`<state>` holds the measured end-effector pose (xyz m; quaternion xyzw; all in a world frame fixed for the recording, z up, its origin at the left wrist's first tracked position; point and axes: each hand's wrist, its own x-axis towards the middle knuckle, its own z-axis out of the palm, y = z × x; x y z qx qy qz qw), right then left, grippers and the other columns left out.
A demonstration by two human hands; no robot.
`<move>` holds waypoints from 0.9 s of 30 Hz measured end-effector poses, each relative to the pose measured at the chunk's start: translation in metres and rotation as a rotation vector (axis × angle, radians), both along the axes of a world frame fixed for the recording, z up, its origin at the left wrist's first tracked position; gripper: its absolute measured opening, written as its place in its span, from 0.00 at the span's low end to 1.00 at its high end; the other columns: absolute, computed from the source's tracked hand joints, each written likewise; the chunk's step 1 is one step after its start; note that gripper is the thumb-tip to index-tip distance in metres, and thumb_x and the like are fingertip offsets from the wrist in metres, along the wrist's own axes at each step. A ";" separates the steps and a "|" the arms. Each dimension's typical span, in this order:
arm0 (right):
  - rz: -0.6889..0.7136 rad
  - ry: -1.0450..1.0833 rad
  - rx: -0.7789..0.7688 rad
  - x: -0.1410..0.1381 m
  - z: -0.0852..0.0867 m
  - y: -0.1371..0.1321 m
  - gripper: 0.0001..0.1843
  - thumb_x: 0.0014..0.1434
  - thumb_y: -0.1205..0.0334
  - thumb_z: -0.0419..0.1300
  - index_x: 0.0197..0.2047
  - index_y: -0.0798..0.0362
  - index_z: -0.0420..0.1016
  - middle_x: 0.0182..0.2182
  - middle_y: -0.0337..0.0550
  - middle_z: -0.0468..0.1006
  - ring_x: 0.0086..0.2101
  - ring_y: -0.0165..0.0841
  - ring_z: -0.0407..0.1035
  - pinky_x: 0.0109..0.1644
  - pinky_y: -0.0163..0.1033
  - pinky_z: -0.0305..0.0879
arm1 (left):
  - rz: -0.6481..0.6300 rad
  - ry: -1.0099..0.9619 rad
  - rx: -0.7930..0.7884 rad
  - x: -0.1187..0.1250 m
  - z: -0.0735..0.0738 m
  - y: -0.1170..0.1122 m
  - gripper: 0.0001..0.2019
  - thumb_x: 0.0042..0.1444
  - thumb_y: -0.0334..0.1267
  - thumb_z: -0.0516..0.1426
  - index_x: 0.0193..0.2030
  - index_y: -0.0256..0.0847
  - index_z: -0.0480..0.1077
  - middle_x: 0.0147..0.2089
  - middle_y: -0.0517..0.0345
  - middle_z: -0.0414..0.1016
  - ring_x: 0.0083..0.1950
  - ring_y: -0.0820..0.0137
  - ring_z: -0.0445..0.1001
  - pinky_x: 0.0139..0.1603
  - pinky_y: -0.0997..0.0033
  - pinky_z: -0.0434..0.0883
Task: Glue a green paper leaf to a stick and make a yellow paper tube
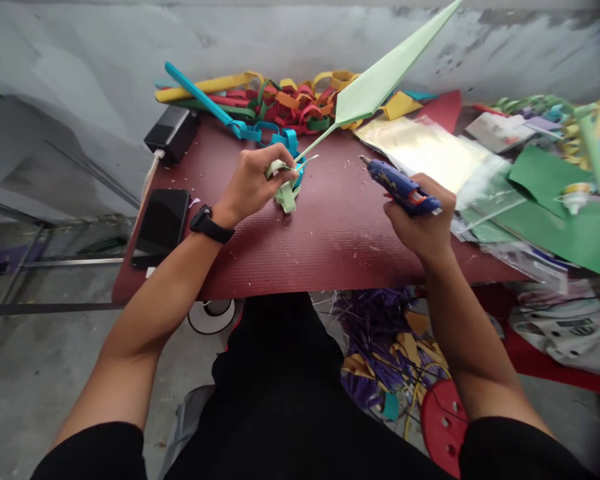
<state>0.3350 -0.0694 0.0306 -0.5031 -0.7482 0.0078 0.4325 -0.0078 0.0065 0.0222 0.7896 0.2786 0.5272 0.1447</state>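
My left hand [260,180] pinches a light green folded paper piece [375,83], whose thin stem runs up to a long pointed shape leaning to the upper right. Curled light green paper strips [287,197] hang at the same fingers. Blue paper links [267,133] lie just behind this hand, partly hidden by it. In my right hand [427,217] is a blue hot glue gun [400,185], gripped by its handle. Its nozzle points to the upper left, over the table and apart from the paper.
Colourful paper chains [300,107] are heaped along the wall. A black phone [161,227] and a black box-shaped device [173,135] sit at the left. Plastic packets [430,150], green sheets [575,220] and a small white bottle [577,197] cover the right. Purple paper scraps [375,340] lie below the table.
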 end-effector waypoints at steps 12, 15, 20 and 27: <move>0.159 0.289 0.032 -0.041 -0.009 0.037 0.10 0.52 0.59 0.68 0.27 0.46 0.69 0.24 0.36 0.68 0.22 0.30 0.61 0.23 0.43 0.65 | -0.068 -0.068 0.054 0.009 0.001 -0.009 0.06 0.68 0.42 0.69 0.42 0.47 0.79 0.35 0.63 0.82 0.26 0.76 0.64 0.28 0.69 0.60; 0.150 0.227 0.124 -0.045 -0.007 0.033 0.11 0.53 0.58 0.67 0.27 0.47 0.67 0.24 0.35 0.64 0.22 0.29 0.58 0.26 0.44 0.66 | -0.083 -0.070 0.066 0.011 0.003 -0.013 0.07 0.69 0.45 0.68 0.42 0.47 0.79 0.37 0.63 0.84 0.26 0.77 0.64 0.28 0.68 0.62; 0.115 0.157 0.129 -0.049 -0.004 0.026 0.11 0.52 0.56 0.64 0.25 0.47 0.65 0.23 0.34 0.64 0.23 0.28 0.58 0.29 0.44 0.68 | -0.123 -0.054 0.065 0.011 0.006 -0.016 0.08 0.70 0.46 0.67 0.43 0.47 0.80 0.40 0.61 0.86 0.28 0.76 0.69 0.29 0.68 0.66; 0.093 0.206 0.169 -0.041 -0.017 0.031 0.08 0.54 0.52 0.64 0.30 0.46 0.74 0.25 0.35 0.68 0.25 0.31 0.66 0.32 0.46 0.72 | -0.192 -0.075 0.033 0.011 0.007 -0.017 0.09 0.71 0.47 0.67 0.44 0.46 0.79 0.43 0.58 0.87 0.42 0.68 0.86 0.35 0.66 0.76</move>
